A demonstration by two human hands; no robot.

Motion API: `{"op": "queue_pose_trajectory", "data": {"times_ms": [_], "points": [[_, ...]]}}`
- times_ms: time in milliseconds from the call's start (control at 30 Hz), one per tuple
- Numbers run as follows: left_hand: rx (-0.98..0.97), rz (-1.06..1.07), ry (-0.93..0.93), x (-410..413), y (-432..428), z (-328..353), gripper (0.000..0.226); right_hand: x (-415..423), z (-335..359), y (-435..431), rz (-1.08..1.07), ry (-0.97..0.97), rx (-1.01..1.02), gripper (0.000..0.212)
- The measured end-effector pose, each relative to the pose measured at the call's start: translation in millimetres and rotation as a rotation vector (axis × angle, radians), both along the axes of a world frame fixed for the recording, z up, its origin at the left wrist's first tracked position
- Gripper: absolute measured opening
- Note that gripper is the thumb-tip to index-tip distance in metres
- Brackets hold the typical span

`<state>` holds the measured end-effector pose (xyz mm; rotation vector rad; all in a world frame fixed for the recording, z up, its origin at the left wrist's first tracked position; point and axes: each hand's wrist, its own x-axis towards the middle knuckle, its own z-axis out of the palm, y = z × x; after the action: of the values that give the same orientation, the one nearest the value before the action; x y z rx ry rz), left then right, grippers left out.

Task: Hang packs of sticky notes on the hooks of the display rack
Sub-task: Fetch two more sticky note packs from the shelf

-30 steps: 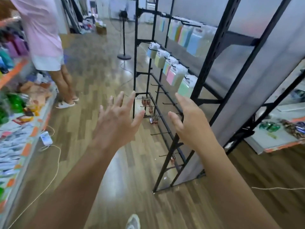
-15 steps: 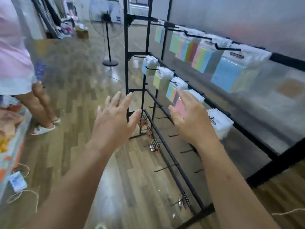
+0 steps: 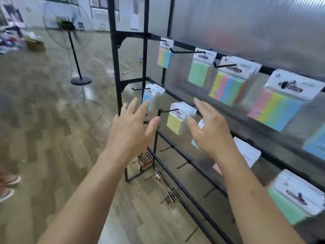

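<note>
A black display rack (image 3: 115, 55) fills the right side, with packs of sticky notes hanging on its hooks in two upper rows. A yellow pack (image 3: 177, 120) hangs on a middle-row hook between my hands. A blue pack (image 3: 152, 96) hangs just left of it, above my left hand. Striped multicolour packs (image 3: 228, 87) hang on the top row. My left hand (image 3: 131, 131) is raised with fingers spread and holds nothing. My right hand (image 3: 209, 131) is also spread and empty, in front of a partly hidden pack on the middle row. Several lower hooks (image 3: 182, 165) are bare.
A standing fan (image 3: 70, 37) is on the wooden floor at the back left, its cable trailing toward the rack. Small metal items (image 3: 145, 160) hang on the lowest hooks. Another person's foot (image 3: 8, 182) shows at the left edge. Boxes and clutter lie far left.
My view has swung right and up toward the rack, which now looms closer. Both hands stayed spread and empty, now level with the middle row. The other person has slid almost out of view.
</note>
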<state>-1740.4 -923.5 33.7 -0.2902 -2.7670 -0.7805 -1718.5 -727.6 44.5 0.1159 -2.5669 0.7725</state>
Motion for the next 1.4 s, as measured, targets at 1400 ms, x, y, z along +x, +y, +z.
{"op": "queue_pose_trajectory", "data": {"times_ms": [1400], "points": [[1.028, -0.688, -0.422, -442.1, 34.3, 16.7, 0.009, -282.5, -4.2, -44.1, -0.844, 0.696, -0.696, 0.021]]}}
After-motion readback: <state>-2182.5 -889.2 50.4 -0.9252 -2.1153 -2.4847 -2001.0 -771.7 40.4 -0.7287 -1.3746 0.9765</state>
